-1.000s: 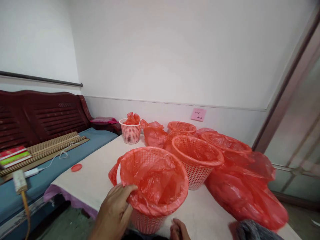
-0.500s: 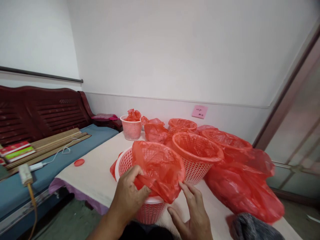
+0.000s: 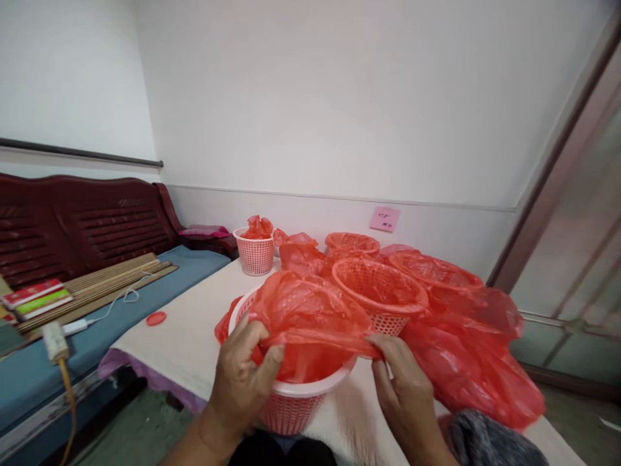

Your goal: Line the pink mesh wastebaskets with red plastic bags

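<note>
A pink perforated basket (image 3: 294, 411) with a whitish rim stands at the table's near edge. A thin red plastic bag (image 3: 310, 307) lies in and over it, its near edge pulled taut above the front rim. My left hand (image 3: 245, 369) pinches that edge at the left. The other end of the stretched edge is gripped between the fingers of my right hand (image 3: 402, 382), to the right of the rim. More red plastic bunches outside the basket at the left.
Behind are bag-lined baskets (image 3: 381, 291), a small basket (image 3: 255, 254) and loose red bags (image 3: 475, 362). A red disc (image 3: 156, 318) lies on the table (image 3: 194, 343). Dark grey cloth (image 3: 490, 440) sits at the near right, a wooden bench (image 3: 97, 220) at the left.
My right hand has moved right and up and has taken hold of the bag's edge, which is now stretched between both hands. The basket's front rim is uncovered more.
</note>
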Motion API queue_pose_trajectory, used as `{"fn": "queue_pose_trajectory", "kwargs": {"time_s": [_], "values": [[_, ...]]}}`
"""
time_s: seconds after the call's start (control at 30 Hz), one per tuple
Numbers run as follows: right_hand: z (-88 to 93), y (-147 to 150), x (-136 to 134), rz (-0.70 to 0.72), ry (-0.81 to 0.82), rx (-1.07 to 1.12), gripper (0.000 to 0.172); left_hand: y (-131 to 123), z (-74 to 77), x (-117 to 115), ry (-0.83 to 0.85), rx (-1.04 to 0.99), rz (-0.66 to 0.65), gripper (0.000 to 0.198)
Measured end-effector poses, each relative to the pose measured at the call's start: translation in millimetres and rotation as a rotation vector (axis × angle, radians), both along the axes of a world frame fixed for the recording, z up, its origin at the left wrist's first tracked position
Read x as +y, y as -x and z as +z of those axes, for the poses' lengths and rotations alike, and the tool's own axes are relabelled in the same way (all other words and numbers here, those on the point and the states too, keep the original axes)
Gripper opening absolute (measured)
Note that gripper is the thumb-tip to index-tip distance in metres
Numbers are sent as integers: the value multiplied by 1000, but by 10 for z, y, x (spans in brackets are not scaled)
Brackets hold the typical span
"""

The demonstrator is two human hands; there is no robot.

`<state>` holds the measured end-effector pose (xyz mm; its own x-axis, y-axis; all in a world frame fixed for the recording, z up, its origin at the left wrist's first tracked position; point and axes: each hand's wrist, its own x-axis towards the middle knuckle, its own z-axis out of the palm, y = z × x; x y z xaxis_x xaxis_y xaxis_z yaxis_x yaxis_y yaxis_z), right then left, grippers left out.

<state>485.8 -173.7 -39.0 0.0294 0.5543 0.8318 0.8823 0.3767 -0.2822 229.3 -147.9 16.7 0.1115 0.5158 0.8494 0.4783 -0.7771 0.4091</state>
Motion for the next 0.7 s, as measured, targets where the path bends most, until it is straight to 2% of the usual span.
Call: {"fn": "queue_pose_trajectory", "kwargs": {"time_s": [0.17,0.33,0.43,0.5,0.57,0.63,0.7], "values": [[218,-221,63,-25,-29,43,18,79,93,26,15,-30,-24,24],[472,-255,54,38,87,402,21,112,153,33,71,-122,-49,16],[643,-193,16,111,-13,539,18,111,220,38,156,-243,-100,19],[762,-121,-37,154,-105,537,13,82,267,10,196,-305,-148,23],[863,-25,-120,234,-120,482,12,23,289,-66,222,-318,-190,19],[911,88,-226,319,-95,386,11,-70,275,-185,224,-261,-220,14],[882,199,-335,368,-76,280,6,-191,229,-317,168,-130,-244,26]]}}
